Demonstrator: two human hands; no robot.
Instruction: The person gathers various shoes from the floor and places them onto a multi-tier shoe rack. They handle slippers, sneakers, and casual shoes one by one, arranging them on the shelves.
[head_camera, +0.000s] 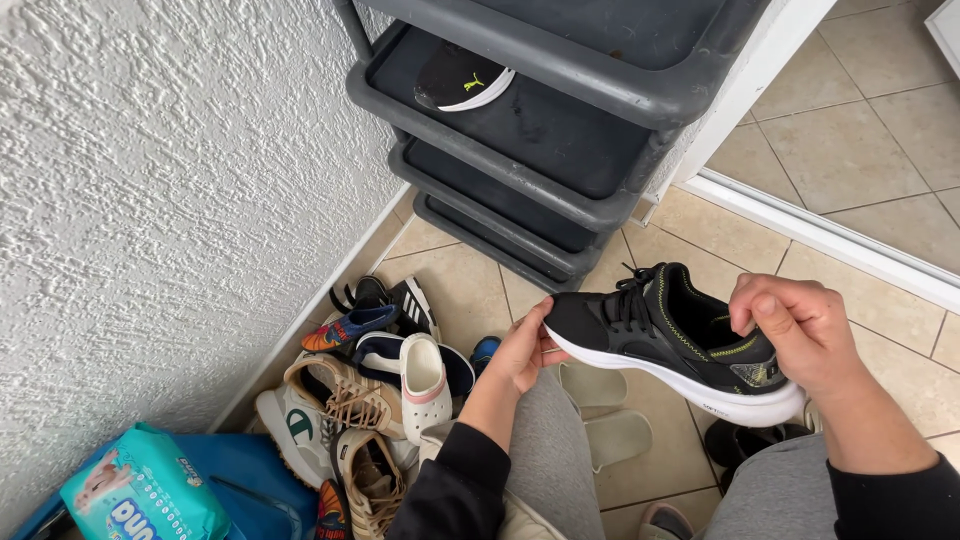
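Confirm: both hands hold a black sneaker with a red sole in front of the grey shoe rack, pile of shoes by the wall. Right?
Not quite. In the head view the black sneaker has a white sole, not red. The rest stands: left hand at the toe, right hand at the heel, grey shoe rack ahead, pile of shoes by the wall.

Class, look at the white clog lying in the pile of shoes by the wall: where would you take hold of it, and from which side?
Grip the white clog at its open heel end, coming from above. It lies on top of the shoe pile, opening facing up, so the rim and pink-edged strap give a hand something to hook; its sides are crowded by other shoes. Both hands are busy: the left hand and right hand hold the black sneaker.
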